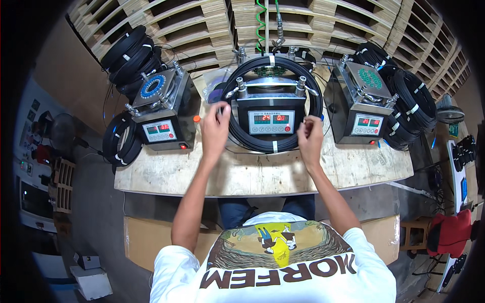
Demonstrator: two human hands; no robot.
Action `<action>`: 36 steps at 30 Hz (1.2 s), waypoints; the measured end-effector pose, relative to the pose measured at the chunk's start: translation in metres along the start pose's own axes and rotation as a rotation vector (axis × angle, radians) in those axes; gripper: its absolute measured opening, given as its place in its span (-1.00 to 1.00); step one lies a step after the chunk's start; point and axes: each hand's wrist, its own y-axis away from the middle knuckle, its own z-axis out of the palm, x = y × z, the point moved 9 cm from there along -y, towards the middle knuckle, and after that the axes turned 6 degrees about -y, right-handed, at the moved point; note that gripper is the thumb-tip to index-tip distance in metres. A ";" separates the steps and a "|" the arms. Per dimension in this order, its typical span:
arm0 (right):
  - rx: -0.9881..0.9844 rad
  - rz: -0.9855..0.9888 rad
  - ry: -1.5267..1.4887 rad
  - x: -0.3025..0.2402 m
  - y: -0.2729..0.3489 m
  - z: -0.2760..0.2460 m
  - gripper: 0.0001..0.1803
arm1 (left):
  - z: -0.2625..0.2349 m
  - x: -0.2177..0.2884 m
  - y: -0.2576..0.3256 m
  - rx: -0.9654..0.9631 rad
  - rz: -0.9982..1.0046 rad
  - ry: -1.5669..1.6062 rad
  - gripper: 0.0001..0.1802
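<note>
A large coil of black cable (235, 132), bound with white ties, rings the front of the middle machine (272, 110), a black and metal box with a lit red display and clamp levers at its top corners. My left hand (216, 129) is at the coil's left side, its fingers curled and closed at the cable. At the coil's right side my right hand (310, 137) has its bent fingers closed on the cable. The exact contact of the fingertips is partly hidden. Behind the coil's top part lies a round green-dotted plate (270, 72).
Similar machines stand left (160, 108) and right (361, 101) on the wooden table (237, 177). More black cable coils (132, 58) pile beside them. An orange cap (197, 119) sits near my left hand. A green spiral hose (260, 25) hangs before wooden pallets (192, 30).
</note>
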 end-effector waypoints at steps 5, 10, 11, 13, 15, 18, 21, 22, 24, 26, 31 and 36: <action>0.167 -0.073 0.028 0.000 -0.007 -0.045 -0.78 | 0.022 -0.011 0.070 0.131 0.114 0.057 -0.54; 0.157 -0.132 0.025 0.001 -0.061 -0.032 -0.62 | 0.042 0.010 0.053 0.176 0.182 0.045 -0.41; 0.155 -0.162 0.025 -0.001 -0.073 -0.027 -0.59 | 0.043 0.010 0.049 0.179 0.184 0.046 -0.41; 0.127 -0.148 -0.003 -0.002 -0.093 -0.022 -0.55 | 0.042 0.006 0.040 0.229 0.146 0.110 -0.41; 0.076 -0.132 -0.062 -0.004 -0.110 -0.010 -0.54 | 0.041 0.006 0.037 0.241 0.154 0.082 -0.42; -0.018 -0.069 -0.170 0.006 -0.125 -0.005 -0.49 | 0.043 0.007 0.034 0.260 0.138 0.094 -0.44; -0.057 0.026 -0.335 0.016 -0.128 -0.001 -0.47 | 0.039 0.009 0.035 0.305 0.175 0.158 -0.49; -0.069 -0.003 -0.296 0.017 -0.130 -0.001 -0.47 | 0.032 0.006 0.038 0.341 0.171 0.134 -0.57; -0.141 0.038 -0.255 0.028 -0.134 0.001 -0.50 | 0.013 -0.005 0.038 0.407 0.206 0.201 -0.69; -0.178 0.043 -0.274 0.031 -0.139 0.004 -0.51 | -0.007 -0.014 0.036 0.435 0.247 0.173 -0.73; -0.215 0.007 -0.287 0.040 -0.152 0.005 -0.52 | -0.026 0.014 0.017 0.391 0.436 0.033 -0.73; -0.236 0.036 -0.280 0.036 -0.154 0.013 -0.49 | 0.023 -0.022 -0.043 0.004 0.216 0.163 -0.34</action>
